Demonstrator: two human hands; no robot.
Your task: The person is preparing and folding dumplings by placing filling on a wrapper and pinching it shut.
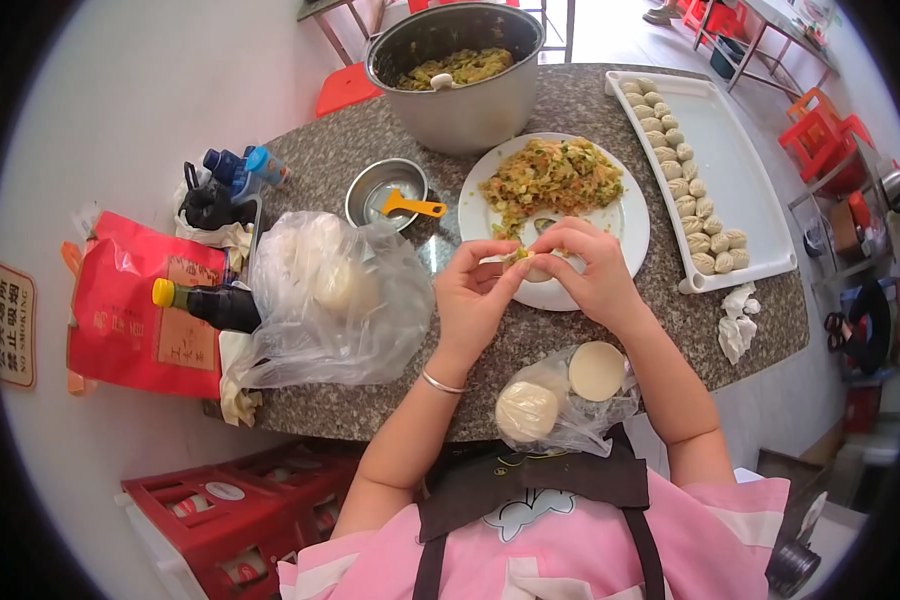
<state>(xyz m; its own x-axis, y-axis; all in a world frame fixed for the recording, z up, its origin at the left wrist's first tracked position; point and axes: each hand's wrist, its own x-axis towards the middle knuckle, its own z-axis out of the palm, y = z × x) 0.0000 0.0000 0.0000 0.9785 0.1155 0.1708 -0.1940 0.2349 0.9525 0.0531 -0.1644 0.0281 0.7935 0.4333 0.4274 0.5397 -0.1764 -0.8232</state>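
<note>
Between my fingertips is a dumpling (536,272), a pale wrapper with a little filling showing at its left end. My left hand (470,296) pinches that end, and my right hand (592,268) pinches the other side. Both are closed over the near edge of a white plate (634,225), which carries a heap of chopped vegetable filling (555,180). Part of a spoon shows on the plate just beyond my fingers. Nearer me, between my forearms, round dumpling wrappers (597,371) lie in and on a clear plastic bag (570,425).
Rows of pleated dumplings (686,190) fill the left side of a white tray (745,200) at the right. A big metal pot (460,105) of filling stands at the back. Leftward are a steel bowl (360,190) with an orange scraper (415,206), a bagged dough pile (325,270) and a dark bottle (215,304).
</note>
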